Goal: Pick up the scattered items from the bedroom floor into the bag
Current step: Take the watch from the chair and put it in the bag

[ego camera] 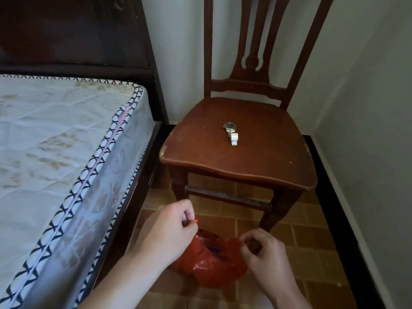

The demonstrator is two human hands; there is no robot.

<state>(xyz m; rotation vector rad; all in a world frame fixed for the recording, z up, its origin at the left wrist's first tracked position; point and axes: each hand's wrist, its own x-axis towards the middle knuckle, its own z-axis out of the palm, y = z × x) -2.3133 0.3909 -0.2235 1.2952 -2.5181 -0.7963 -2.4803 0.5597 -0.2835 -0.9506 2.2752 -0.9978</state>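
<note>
1. The red plastic bag (209,262) hangs low in the head view, at about 6 o'clock from the frame's centre, over the brown tiled floor (307,241) and in front of the chair's front legs. It is crumpled and translucent, with something dark blue showing faintly through its upper side; what that is cannot be told.
2. The left hand (171,230) is at 10 o'clock from the bag, its fingers curled in and thumb and forefinger pinched together on a small bit of red plastic at the bag's edge.
3. The right hand (265,255) is at 3 o'clock from the bag, fingers likewise drawn together in a tight pinch on the bag's upper right edge. Between the two hands the mouth of the bag is stretched apart.
4. At 12 o'clock from the bag stands a dark wooden chair (278,161), its seat worn and chipped along the front rim, its tall back against the pale wall.
5. On the seat, near its middle, lies a wristwatch (229,127) with a dark dial and a metal band, and just beside it, touching at its 5 o'clock end, a small white object (234,138) whose nature is unclear.
6. At 9 o'clock from the bag is a bed: a bare, pale mattress (55,139) with a faint floral print and dark cross-stitched piping, set in a dark wooden frame with a headboard (73,34).
</note>
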